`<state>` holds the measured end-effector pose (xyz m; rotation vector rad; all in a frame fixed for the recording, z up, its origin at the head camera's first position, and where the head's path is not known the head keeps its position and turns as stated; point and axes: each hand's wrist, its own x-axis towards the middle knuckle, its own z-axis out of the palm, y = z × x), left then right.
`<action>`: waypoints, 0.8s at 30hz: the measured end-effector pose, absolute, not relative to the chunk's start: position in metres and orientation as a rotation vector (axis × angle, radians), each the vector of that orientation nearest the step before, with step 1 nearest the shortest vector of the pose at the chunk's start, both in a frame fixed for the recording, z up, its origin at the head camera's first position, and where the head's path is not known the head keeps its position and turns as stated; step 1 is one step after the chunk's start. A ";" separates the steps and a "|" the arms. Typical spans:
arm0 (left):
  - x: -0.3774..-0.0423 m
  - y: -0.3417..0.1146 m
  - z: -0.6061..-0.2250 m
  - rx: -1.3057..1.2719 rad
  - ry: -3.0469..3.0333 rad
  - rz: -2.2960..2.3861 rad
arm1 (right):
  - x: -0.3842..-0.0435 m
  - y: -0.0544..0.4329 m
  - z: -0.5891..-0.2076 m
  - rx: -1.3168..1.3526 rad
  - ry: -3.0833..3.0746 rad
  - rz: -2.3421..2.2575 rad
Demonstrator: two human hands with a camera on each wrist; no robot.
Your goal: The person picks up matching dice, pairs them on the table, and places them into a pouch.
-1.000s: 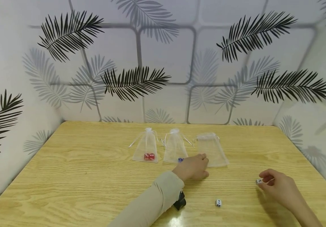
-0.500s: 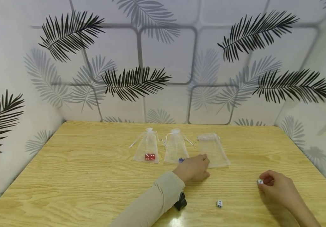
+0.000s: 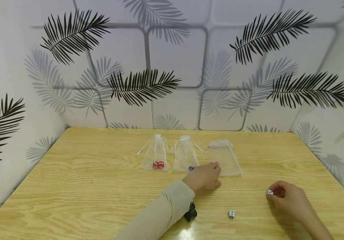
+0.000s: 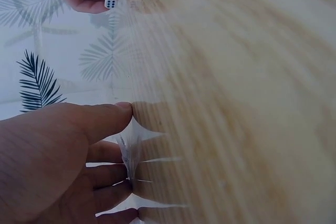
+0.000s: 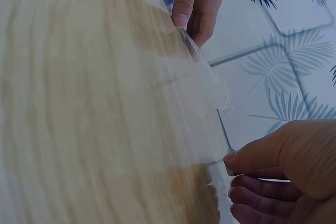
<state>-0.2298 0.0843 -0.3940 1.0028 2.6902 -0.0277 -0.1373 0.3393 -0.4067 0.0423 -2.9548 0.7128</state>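
Note:
My right hand (image 3: 290,200) pinches a white die (image 3: 270,192) between thumb and fingertips, over the right part of the table. That die shows its dark dots in the left wrist view, but is mostly hidden behind the thumb in the right wrist view. My left hand (image 3: 204,176) rests its fingertips on the left edge of a flat sheer drawstring bag (image 3: 224,160), the rightmost of three. A second white die (image 3: 231,214) lies on the table between the two hands, nearer the front.
Left of that bag lie a sheer bag (image 3: 184,153) with blue dice (image 3: 191,168), partly covered by my left hand, and another sheer bag (image 3: 157,150) with two red dice (image 3: 158,165). The wood-grain table (image 3: 85,186) ends at a leaf-patterned wall (image 3: 174,110).
My right hand, with its die, has shifted slightly left over the last half second. My left hand, the bags and the loose die stay in place.

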 end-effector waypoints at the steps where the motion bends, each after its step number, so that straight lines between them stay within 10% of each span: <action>1: -0.230 0.084 -0.394 1.004 2.691 -0.024 | -0.137 0.337 -0.406 0.042 -2.962 0.719; 24: -0.229 0.083 -0.397 0.971 2.698 -0.009 | -0.114 0.270 -0.399 0.211 -2.922 0.837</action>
